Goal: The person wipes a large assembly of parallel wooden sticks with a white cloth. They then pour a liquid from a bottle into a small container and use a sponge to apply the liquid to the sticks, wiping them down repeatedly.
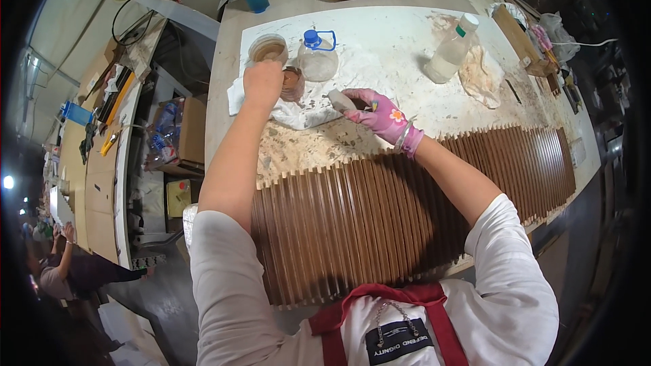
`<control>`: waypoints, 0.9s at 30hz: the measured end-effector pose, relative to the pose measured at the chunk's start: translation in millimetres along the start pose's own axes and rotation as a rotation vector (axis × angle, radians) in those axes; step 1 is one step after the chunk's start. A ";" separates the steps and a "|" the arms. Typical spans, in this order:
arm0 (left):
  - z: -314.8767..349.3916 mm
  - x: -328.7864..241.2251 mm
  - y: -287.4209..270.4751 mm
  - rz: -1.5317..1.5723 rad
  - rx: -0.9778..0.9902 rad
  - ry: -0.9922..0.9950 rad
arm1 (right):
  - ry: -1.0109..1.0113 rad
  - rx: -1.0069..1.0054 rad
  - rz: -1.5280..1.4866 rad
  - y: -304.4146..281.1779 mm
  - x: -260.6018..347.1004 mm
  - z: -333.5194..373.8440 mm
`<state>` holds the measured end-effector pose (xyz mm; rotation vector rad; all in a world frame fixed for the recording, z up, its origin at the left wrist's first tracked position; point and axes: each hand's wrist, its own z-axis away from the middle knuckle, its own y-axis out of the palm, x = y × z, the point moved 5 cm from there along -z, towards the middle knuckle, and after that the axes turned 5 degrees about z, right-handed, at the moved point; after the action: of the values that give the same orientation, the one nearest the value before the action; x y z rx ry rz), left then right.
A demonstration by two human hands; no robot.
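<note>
Nearest to the camera are the person's white shirt (475, 325) and the red apron straps (332, 347). Just beyond them, many brown strips (325, 230) lie side by side on the worktable (226, 54). The long axis of each strip runs from the near edge toward the far side, while the whole row stretches from left to right.

The right hand (383, 118), in a pink glove with a flower on it, is above the area beyond this row. Its fingers are closed on a pale grey pad (341, 101). The pad's long axis is slanting, and its free end points to the far left, toward the jars.

The left hand (263, 85) is bare and is at the near rim of an open round jar (268, 38) with brown content. Its fingertips are hidden, so I cannot tell whether they are clamped on something or apart. Just to its right stands a second jar (293, 97), also brown inside. Near this one is a clear jug (317, 64) with a blue cap. Well apart, on the right, is a bottle (447, 54), beside a stained cloth (478, 78).
</note>
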<state>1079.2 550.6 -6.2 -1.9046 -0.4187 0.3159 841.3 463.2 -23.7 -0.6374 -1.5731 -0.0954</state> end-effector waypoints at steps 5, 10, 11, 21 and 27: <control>11.9 12.1 -7.2 0.202 -0.082 -0.142 | -0.149 -0.104 0.583 1.2 31.4 1.4; 20.7 7.4 -13.9 0.261 -0.047 -0.176 | -0.077 -0.096 0.494 3.1 17.9 -9.2; 22.9 9.6 -18.8 0.303 -0.104 -0.200 | -0.065 -0.106 0.447 4.2 14.8 -14.7; 32.5 60.6 -5.2 0.776 -0.138 -0.601 | -0.125 -0.095 0.752 18.9 35.5 -98.0; 42.1 71.6 -4.4 1.025 -0.196 -0.682 | -0.138 -0.029 0.910 43.1 41.6 -120.7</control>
<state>1126.0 618.3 -18.6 -2.0290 0.1479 1.6679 969.7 461.4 17.1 -1.3435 -1.2785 0.6151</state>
